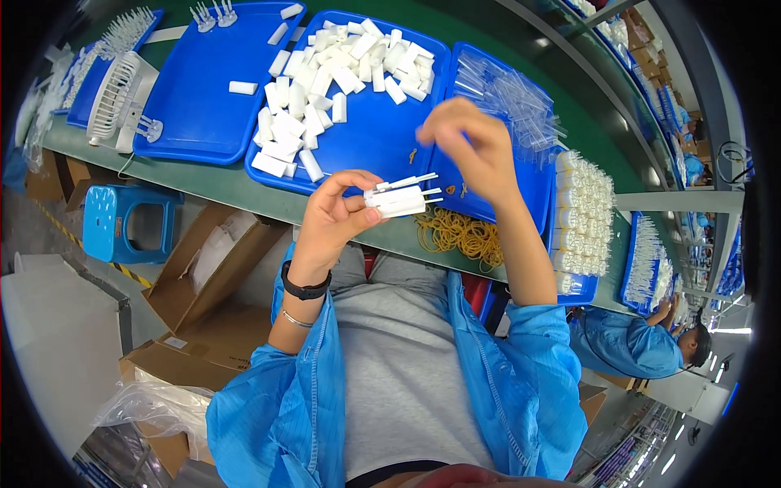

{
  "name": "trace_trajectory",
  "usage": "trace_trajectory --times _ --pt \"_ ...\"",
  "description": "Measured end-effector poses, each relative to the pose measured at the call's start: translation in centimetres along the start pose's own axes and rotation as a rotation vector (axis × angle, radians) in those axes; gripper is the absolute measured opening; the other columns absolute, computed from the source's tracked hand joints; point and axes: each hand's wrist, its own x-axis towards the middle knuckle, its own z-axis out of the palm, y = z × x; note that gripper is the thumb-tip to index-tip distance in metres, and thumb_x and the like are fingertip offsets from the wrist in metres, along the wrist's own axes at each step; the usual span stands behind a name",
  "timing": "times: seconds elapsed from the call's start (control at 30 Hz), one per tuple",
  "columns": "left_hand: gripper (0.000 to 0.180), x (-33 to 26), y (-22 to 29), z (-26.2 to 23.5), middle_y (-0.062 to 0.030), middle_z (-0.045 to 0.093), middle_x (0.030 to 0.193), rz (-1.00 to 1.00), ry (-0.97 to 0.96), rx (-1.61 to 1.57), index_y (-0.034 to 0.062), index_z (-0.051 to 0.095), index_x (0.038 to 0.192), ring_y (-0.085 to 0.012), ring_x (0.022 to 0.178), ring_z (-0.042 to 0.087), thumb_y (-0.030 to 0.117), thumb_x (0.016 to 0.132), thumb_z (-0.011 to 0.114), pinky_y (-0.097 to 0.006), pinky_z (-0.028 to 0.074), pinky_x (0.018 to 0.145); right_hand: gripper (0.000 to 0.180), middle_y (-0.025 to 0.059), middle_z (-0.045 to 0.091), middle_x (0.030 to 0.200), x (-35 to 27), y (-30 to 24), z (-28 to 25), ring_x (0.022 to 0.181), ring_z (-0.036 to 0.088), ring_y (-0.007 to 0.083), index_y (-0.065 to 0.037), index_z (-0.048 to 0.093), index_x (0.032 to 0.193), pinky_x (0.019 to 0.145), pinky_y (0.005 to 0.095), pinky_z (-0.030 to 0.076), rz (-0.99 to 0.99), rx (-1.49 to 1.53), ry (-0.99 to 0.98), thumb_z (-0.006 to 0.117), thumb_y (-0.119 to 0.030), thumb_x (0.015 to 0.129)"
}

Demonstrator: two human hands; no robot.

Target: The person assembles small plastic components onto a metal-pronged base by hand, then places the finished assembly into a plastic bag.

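My left hand [332, 213] is closed around a small bundle of white plastic blocks [399, 201], its thumb in front. Thin white rods stick out of the bundle's right end. To the right, my right hand [473, 146] is raised over a blue tray [533, 191], fingers bent and blurred by motion; whether they hold anything cannot be made out. Clear thin plastic tubes [508, 98] lie in that tray's far part. Loose white blocks [313, 81] are heaped in the middle blue tray [366, 142]. Yellow rubber bands [462, 236] lie on the green bench below my hands.
Another blue tray [199, 89] at left carries a few white pieces. Beside it stands a white fan-like device [118, 98]. Stacked white cylindrical parts [582, 215] stand at right. A blue stool [126, 224] and cardboard boxes [203, 276] are left below. Another person [630, 342] works at far right.
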Motion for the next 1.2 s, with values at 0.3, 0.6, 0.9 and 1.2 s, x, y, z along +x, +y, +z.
trace_trajectory --times 0.3,0.6,0.9,1.2 --pt "0.02 -0.8 0.0 -0.1 -0.0118 0.05 0.115 -0.002 -0.011 -0.016 0.0017 0.054 0.102 -0.0214 0.099 0.06 0.001 0.084 0.062 -0.034 0.056 0.08 0.018 0.0059 0.067 0.078 4.3 8.4 2.3 0.084 0.06 0.0248 -0.009 0.068 0.08 0.072 0.0359 0.047 0.14 -0.972 0.005 0.067 -0.026 0.077" --pt "0.037 -0.7 0.6 -0.4 -0.0133 0.052 0.118 0.086 0.144 -0.065 0.0004 0.052 0.115 -0.0215 0.1 0.06 0.003 0.081 0.068 -0.032 0.053 0.084 0.019 0.0094 0.066 0.076 3.1 5.7 1.1 0.069 0.06 0.0223 -0.006 0.068 0.079 0.06 0.0331 0.046 0.279 -0.803 -0.073 0.072 -0.023 0.072" --pt "0.04 -0.4 -0.1 -1.6 -0.0127 0.055 0.117 0.107 0.125 -0.091 -0.001 0.055 0.116 -0.0209 0.104 0.06 -0.002 0.079 0.069 -0.029 0.049 0.087 0.014 0.0055 0.065 0.089 -1.2 -2.0 -2.7 0.075 0.056 0.0073 0.0 0.064 0.095 0.064 0.0206 0.045 0.241 0.111 0.005 0.067 -0.003 0.081" --pt "0.04 -0.4 -0.6 -1.3 -0.0121 0.055 0.115 0.183 0.093 -0.041 -0.0025 0.058 0.114 -0.0237 0.104 0.06 -0.008 0.075 0.068 -0.031 0.05 0.089 0.018 0.0038 0.062 0.084 -2.9 -4.7 -2.0 0.074 0.055 0.0072 -0.001 0.064 0.097 0.067 0.0219 0.045 0.258 0.066 -0.085 0.061 -0.002 0.079"
